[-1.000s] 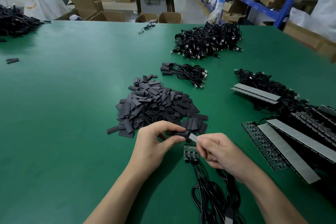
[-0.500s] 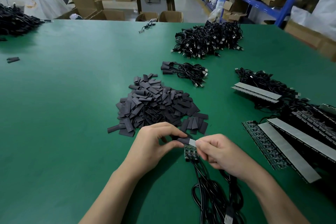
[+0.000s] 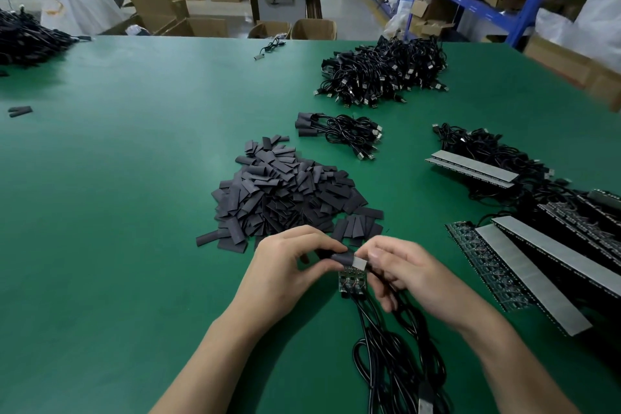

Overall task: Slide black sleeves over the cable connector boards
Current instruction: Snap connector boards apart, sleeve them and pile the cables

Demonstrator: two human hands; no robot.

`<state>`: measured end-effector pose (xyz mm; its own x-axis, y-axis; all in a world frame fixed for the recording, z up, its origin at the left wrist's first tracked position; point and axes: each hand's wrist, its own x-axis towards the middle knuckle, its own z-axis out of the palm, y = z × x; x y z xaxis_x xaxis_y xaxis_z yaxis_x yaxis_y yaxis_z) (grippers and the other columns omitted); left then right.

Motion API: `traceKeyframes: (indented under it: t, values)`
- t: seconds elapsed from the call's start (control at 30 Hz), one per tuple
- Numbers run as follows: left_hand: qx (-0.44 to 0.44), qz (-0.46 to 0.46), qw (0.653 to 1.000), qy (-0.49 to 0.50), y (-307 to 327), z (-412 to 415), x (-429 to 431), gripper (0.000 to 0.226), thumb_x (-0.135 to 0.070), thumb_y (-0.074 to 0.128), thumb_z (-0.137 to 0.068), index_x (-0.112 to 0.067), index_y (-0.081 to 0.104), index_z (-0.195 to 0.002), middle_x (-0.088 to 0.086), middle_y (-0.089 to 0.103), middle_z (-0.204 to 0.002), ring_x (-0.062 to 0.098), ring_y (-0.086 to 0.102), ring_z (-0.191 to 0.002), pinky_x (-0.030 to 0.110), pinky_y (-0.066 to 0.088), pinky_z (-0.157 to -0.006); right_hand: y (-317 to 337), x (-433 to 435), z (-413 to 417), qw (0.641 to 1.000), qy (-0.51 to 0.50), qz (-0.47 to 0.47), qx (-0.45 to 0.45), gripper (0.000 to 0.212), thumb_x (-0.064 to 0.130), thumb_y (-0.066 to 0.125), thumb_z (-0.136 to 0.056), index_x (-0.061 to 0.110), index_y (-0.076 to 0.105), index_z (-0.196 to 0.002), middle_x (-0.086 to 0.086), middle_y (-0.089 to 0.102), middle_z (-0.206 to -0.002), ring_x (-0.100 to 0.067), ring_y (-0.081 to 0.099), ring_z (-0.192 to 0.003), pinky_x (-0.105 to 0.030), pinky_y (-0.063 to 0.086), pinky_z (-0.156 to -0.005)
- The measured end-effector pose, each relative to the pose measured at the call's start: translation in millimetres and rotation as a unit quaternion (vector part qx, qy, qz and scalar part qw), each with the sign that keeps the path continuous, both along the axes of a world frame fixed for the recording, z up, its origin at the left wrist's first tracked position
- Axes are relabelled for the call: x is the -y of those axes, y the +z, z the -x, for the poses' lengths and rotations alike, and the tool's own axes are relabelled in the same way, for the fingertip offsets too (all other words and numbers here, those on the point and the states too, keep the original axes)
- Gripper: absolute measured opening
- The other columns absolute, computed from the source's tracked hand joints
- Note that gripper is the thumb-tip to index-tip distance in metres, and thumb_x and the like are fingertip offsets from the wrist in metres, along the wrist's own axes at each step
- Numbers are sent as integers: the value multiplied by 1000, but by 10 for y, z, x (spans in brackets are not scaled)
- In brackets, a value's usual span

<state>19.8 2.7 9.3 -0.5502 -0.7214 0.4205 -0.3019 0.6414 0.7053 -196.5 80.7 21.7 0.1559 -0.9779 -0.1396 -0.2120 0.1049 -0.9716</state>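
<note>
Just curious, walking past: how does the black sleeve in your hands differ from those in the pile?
The held sleeve is pinched by fingers of the left hand; the pile sleeves lie loose on the table. The held sleeve has a pale board end sticking out; the pile's look flat and empty. Both are short and dark.

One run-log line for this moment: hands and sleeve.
step: sleeving | left hand: pinches black sleeve | right hand: holds connector board | sleeve: at board end, pale part exposed
</note>
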Motion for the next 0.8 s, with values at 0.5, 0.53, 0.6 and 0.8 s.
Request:
traceKeyframes:
  t: [0.5, 0.53, 0.6, 0.8]
  values:
    - [3, 51, 999, -12, 9, 14, -18, 12, -24, 83, -85, -27, 76, -95, -17, 70, -95, 4, 68, -91, 23, 54, -77, -68, 0, -36, 994, -51, 49, -87, 8, 31, 72, -93, 28, 71, -85, 10, 64, -64, -8, 58, -55, -19, 46, -58]
    - [-8, 40, 999, -5, 9, 14, -19, 12, -23, 84, -85, -27, 76, -95, -17, 71, -94, 5, 69, -90, 22, 53, -75, -66, -3, -44, 991, -65, 67, -100, 7, 34, 72, -91, 30, 71, -85, 12, 65, -65, -5, 57, -56, -17, 45, -58]
    - [-38, 0, 999, -3, 12, 22, -26, 11, -23, 83, -86, -26, 77, -94, -16, 72, -94, 10, 70, -90, 23, 53, -72, -56, -13, -63, 975, -97, 125, -158, 5, 34, 75, -89, 34, 72, -85, 15, 67, -72, 2, 55, -60, -14, 44, -60]
    - [-113, -213, 970, 11, -22, 50, -22, 10, -18, 82, -86, -24, 78, -94, -4, 78, -89, 14, 74, -84, 24, 57, -80, -29, -23, -106, 880, -103, 309, -345, 7, 33, 76, -92, 27, 75, -91, 25, 57, -78, 5, 52, -66, -10, 38, -64]
